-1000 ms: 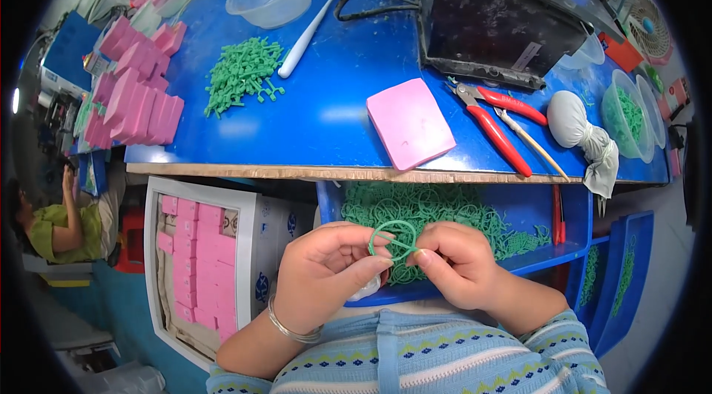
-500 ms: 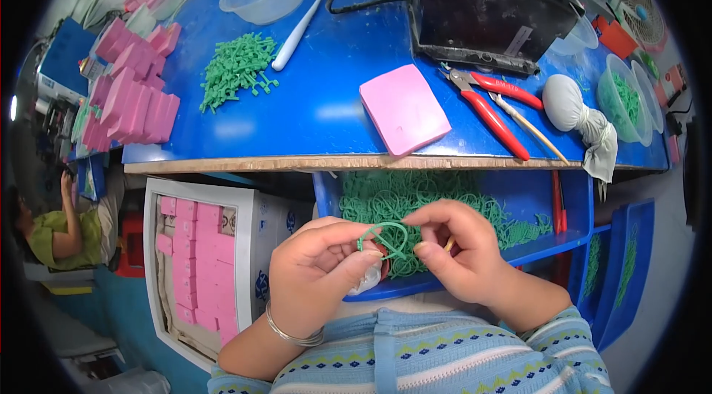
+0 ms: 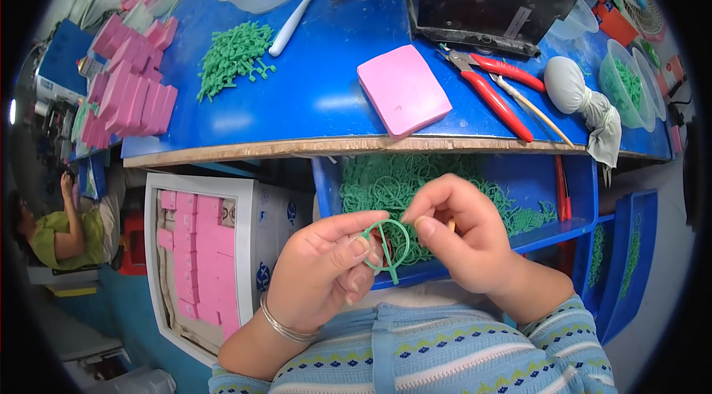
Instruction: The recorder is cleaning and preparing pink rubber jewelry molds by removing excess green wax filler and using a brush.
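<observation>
My left hand (image 3: 320, 264) pinches a green ring-shaped piece (image 3: 409, 244) between thumb and forefinger. The piece is a thin round loop with a straight bar crossing it and sticking out below. Close to the loop's upper right is my right hand (image 3: 467, 234), thumb and forefinger nearly together; whether they touch the loop I cannot tell. A bit of a thin tan stick (image 3: 451, 225) shows among the right fingers, the rest hidden. Something small and red is partly hidden behind the left fingertips. Beneath both hands, a blue drawer (image 3: 530, 240) holds a heap of similar green pieces (image 3: 374, 183).
On the blue table lie a pink block (image 3: 405, 91), red-handled cutters (image 3: 500, 106), a tied grey cloth bag (image 3: 575, 94), a white rod (image 3: 297, 16) and a green pile (image 3: 236, 57). Pink blocks fill a white box (image 3: 256, 246) at left. A person (image 3: 70, 227) sits farther left.
The green piece has turned, so its loop now faces me with the bar pointing down. My right hand has risen slightly. The table appears higher in the picture.
</observation>
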{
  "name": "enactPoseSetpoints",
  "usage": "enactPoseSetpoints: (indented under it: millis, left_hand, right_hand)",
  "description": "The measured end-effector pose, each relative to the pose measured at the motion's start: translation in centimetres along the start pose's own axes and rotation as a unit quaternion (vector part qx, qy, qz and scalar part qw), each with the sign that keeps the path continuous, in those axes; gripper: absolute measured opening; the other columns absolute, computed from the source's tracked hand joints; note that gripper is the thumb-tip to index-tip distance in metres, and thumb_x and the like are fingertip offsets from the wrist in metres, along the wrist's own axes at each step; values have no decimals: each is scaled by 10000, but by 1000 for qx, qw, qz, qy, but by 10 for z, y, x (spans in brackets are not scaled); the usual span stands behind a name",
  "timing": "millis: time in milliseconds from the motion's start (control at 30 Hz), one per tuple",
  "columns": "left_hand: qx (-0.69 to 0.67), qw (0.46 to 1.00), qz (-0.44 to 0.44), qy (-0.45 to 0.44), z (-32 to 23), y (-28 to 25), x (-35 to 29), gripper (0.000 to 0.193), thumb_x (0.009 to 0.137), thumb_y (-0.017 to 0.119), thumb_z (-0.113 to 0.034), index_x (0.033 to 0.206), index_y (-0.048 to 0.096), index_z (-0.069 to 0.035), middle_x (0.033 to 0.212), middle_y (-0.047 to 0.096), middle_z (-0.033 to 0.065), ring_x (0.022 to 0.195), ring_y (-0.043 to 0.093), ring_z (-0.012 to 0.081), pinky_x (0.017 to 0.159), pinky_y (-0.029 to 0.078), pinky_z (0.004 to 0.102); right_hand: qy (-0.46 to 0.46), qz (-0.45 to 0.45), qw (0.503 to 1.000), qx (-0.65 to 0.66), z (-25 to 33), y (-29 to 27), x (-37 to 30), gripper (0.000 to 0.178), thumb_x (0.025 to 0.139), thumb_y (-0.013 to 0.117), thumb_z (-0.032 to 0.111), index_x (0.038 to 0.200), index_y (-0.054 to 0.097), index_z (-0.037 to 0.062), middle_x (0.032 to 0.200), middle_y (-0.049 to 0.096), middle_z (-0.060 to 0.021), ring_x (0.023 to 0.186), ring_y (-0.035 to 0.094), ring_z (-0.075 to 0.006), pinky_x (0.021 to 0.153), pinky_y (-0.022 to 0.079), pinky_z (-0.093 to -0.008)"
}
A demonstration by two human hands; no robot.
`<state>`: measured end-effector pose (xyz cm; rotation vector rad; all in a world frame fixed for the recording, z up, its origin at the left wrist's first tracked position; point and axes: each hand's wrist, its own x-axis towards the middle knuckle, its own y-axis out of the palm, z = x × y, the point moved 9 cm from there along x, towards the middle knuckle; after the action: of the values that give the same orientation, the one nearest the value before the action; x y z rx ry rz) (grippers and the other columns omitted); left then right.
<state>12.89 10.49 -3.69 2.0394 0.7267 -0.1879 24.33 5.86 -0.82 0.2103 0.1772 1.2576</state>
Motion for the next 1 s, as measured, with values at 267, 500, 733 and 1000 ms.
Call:
enactPoseSetpoints:
  millis: [267, 500, 733, 1000]
  left_hand:
    - [-23, 1000, 18, -8, 1, 5, -2, 334, 873, 540, -132, 1148, 453, 36, 773, 584, 77, 516, 498, 79, 403, 404, 199]
    - [117, 988, -5, 100, -14, 8, -5, 388, 782, 593, 38, 1148, 463, 23, 813, 567, 82, 634, 544, 99, 471, 450, 197]
    - [289, 937, -2, 197, -24, 13, -9, 335, 757, 584, 102, 1085, 546, 43, 933, 514, 90, 750, 569, 124, 600, 490, 207]
    - [291, 927, 12, 234, -27, 17, -11, 270, 787, 571, 78, 1056, 560, 56, 937, 507, 96, 770, 576, 140, 614, 502, 218]
  right_hand:
    - [-329, 13, 874, -358, 40, 14, -12, 191, 680, 647, 10, 863, 597, 37, 755, 536, -75, 600, 515, -180, 495, 417, -253]
    - [-213, 16, 950, -229, 32, 2, -4, 153, 703, 649, -7, 843, 595, 22, 752, 534, -75, 633, 509, -156, 501, 406, -243]
    - [-197, 25, 957, -213, 29, 4, -6, 155, 706, 653, -9, 846, 596, 25, 750, 531, -73, 629, 504, -155, 503, 399, -246]
    - [-283, 33, 913, -291, 37, 10, -12, 210, 661, 666, -12, 860, 609, 18, 751, 536, -83, 593, 516, -182, 470, 410, -276]
